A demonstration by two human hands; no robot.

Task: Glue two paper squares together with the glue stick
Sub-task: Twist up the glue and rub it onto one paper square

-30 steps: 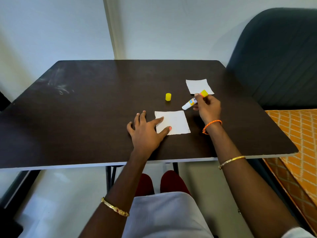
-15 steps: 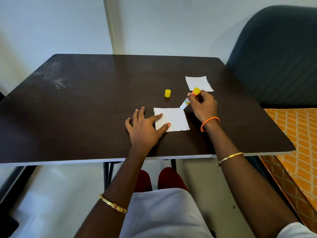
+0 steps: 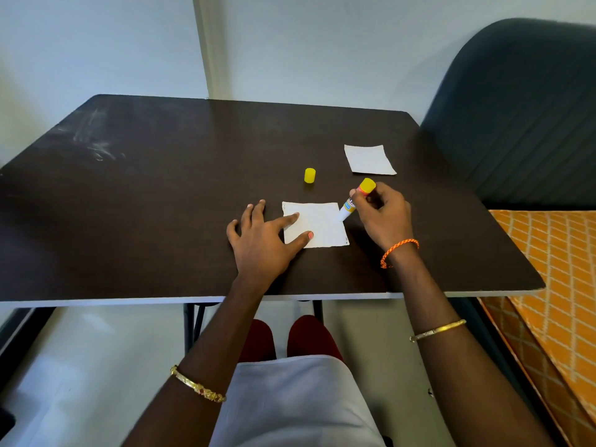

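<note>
A white paper square [image 3: 322, 224] lies on the dark table [image 3: 161, 204] in front of me. My left hand [image 3: 264, 240] rests flat beside it, with index finger and thumb pressing its left edge. My right hand [image 3: 383, 214] grips the uncapped glue stick [image 3: 356, 199], tilted, yellow end up. Its white tip touches the square's upper right corner. A second white paper square [image 3: 369, 159] lies farther back on the right. The yellow cap [image 3: 309, 175] stands alone behind the near square.
A dark upholstered chair back [image 3: 516, 108] stands right of the table, with an orange patterned cloth [image 3: 554, 269] below it. White walls run close behind the table. Pale smudges [image 3: 93, 143] mark the table's far left.
My right hand has brought the glue stick down and left from above the table, so its tip now touches the near square's right corner. My left hand has stayed on the paper.
</note>
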